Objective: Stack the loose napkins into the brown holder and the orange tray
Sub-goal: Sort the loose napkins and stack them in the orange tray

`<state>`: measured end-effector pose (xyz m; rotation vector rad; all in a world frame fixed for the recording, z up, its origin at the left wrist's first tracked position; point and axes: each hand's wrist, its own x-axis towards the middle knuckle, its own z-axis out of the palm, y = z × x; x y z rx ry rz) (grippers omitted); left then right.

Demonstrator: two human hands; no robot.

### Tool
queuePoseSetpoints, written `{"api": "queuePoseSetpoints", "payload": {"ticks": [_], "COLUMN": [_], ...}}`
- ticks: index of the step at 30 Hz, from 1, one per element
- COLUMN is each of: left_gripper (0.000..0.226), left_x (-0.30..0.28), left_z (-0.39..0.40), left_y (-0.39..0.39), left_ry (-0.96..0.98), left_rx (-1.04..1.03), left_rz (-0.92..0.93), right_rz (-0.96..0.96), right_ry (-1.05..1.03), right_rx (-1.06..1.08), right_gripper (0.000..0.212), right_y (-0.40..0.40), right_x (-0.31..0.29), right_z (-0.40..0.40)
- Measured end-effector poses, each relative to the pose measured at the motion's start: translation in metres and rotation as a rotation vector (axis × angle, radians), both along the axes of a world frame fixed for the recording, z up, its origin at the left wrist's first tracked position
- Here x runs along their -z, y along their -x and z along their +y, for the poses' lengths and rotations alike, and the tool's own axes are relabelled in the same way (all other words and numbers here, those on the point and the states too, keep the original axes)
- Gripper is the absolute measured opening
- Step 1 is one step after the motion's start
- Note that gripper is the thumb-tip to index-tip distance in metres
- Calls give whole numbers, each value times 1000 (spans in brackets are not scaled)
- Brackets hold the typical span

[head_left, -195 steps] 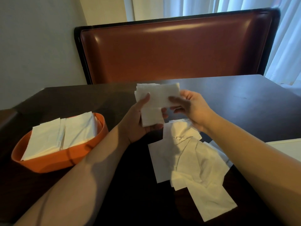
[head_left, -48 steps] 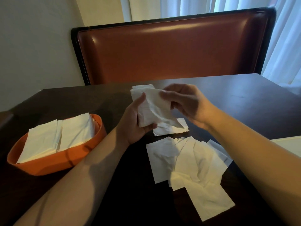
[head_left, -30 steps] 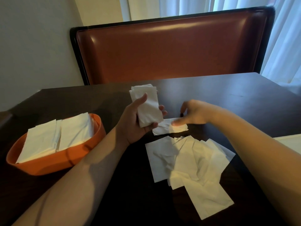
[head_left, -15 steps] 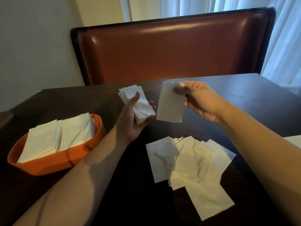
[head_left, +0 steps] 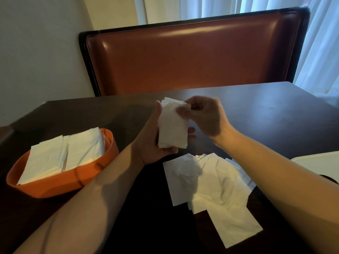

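Head view: task part done, napkins split between tray, hands and bench.

Left hand [head_left: 157, 142] grips a stack [head_left: 172, 129] upright; right hand [head_left: 203, 116] pinches its top edge. Left of the grip, the tray [head_left: 60, 186] already carries two piles. Below it, loose napkins [head_left: 211, 187] remain on the bench [head_left: 275, 116]. Brown holder not visible.

Both forearms are bare to the frame edge, without sleeves or jewellery.

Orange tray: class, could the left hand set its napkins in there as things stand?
Probably yes. The left hand grips a napkin stack, and the orange tray sits on its own side with nothing between, though already fairly full.
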<state>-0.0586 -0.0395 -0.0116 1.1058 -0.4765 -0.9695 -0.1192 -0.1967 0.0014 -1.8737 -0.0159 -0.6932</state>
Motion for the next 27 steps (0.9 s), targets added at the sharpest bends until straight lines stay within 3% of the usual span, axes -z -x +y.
{"api": "queuePoseSetpoints", "payload": {"ticks": [5, 9, 12, 17, 20, 24, 27], "left_gripper": [44, 31, 41, 54, 55, 49, 42], "left_x": [3, 3, 5, 10, 11, 8, 8], "left_z": [5, 4, 3, 3, 3, 2, 1], "left_y": [-3, -5, -12, -20, -21, -22, -22], "left_ry": [131, 187, 182, 233, 229, 208, 198], "left_rx": [-40, -257, -382, -421, -422, -438, -469], "left_rz": [74, 66, 108, 184, 211, 225, 253], "right_rz": [88, 415, 553, 726, 761, 694, 549], "right_ry": [20, 177, 615, 712, 799, 710, 416], "right_rx": [75, -127, -299, -551, -586, -555, -453], "right_gripper": [20, 33, 37, 24, 20, 13, 5], "right_y": [-2, 2, 8, 16, 17, 18, 15], "right_x": [3, 1, 2, -2, -2, -3, -5], "right_z": [0, -7, -11, -2, 1, 0, -8]}}
